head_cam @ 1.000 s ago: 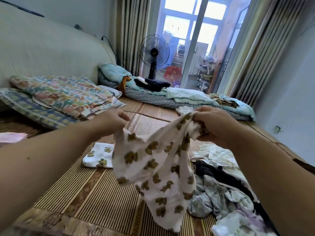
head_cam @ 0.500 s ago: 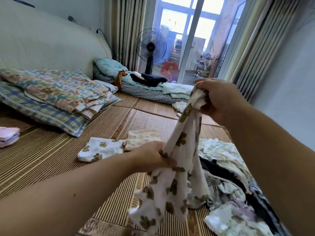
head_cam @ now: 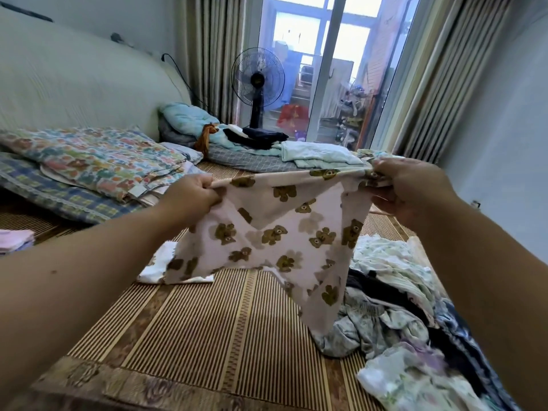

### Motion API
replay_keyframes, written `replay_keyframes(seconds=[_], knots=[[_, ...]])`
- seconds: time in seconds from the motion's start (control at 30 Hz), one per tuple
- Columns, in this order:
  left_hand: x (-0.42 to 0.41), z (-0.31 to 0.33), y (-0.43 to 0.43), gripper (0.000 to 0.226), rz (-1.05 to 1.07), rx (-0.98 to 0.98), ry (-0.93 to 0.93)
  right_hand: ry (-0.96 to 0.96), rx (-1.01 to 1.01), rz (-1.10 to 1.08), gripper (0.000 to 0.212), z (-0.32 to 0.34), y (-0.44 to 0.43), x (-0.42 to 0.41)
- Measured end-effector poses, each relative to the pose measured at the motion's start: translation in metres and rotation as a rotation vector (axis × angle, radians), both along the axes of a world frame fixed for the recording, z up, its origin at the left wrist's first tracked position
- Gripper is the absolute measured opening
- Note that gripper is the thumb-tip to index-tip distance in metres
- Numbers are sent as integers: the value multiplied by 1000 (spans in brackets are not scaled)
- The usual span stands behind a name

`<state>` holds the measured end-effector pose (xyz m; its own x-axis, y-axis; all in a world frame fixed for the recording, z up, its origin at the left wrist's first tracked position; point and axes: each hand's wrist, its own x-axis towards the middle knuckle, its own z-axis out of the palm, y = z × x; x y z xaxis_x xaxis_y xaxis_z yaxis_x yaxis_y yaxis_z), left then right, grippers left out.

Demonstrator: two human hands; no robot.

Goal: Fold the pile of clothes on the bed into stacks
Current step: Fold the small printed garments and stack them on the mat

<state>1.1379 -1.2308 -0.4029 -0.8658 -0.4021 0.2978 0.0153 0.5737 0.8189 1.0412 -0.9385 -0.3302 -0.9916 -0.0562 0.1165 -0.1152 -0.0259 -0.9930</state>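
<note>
Between left hand (head_cam: pixel 192 194) and right hand (head_cam: pixel 410 188), the bear-print garment (head_cam: pixel 281 232) hangs taut.

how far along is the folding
Early. Done: a small folded piece on the mat and a pink stack at the far left. In hand: left hand and right hand hold the bear-print garment stretched by its top edge. To do: the jumbled pile on the right.
</note>
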Motion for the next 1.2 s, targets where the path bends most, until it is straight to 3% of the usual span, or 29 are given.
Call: replay_keyframes(seconds=[0.1, 0.2, 0.3, 0.37, 0.43, 0.53, 0.57, 0.63, 0.73, 0.8, 0.87, 0.93, 1.03, 1.07, 1.13, 1.2], knots=[[0, 16, 9, 17, -78, 59, 37, 59, 166, 207, 11, -4, -11, 14], [-6, 29, 37, 16, -282, 86, 7, 57, 399, 452, 41, -14, -45, 39], [-8, 34, 61, 14, -388, 107, 43, 144, 550, 428, 17, -32, -88, 58], [1, 33, 51, 18, -412, 235, 89, 107, 385, 345, 12, -36, -103, 58], [17, 12, 21, 52, -458, 347, 42, -42, 108, 344, 12, -33, -108, 53], [53, -43, -3, 95, -548, 330, -191, -185, -204, 374, 17, -21, -108, 46], [61, -61, 2, 96, -540, 267, -267, -201, -273, 369, 18, -17, -108, 44], [67, -91, 18, 63, -437, 145, -293, -215, -378, 385, 13, -12, -107, 41], [60, -108, 36, 1, -160, 218, -13, -232, -416, 347, 6, -10, -94, 33], [58, -101, 39, 24, 15, 291, 151, -249, -323, 272, 6, -18, -79, 26], [58, -84, 37, 29, 80, 308, 232, -315, -132, 241, 2, -34, -63, 22], [55, -67, 35, 28, 14, 264, 182, -362, 193, 232, 11, -54, -50, 22], [44, -45, 41, 34, -160, 118, -22, -170, 778, 318, 28, -85, -42, 37], [39, -39, 45, 33, -183, 36, -82, -107, 809, 407, 38, -91, -46, 48], [32, -30, 54, 22, -216, -111, -169, -52, 653, 587, 56, -100, -61, 73], [28, -23, 60, 19, -261, -227, -226, 96, 602, 562, 38, -114, -77, 89]])
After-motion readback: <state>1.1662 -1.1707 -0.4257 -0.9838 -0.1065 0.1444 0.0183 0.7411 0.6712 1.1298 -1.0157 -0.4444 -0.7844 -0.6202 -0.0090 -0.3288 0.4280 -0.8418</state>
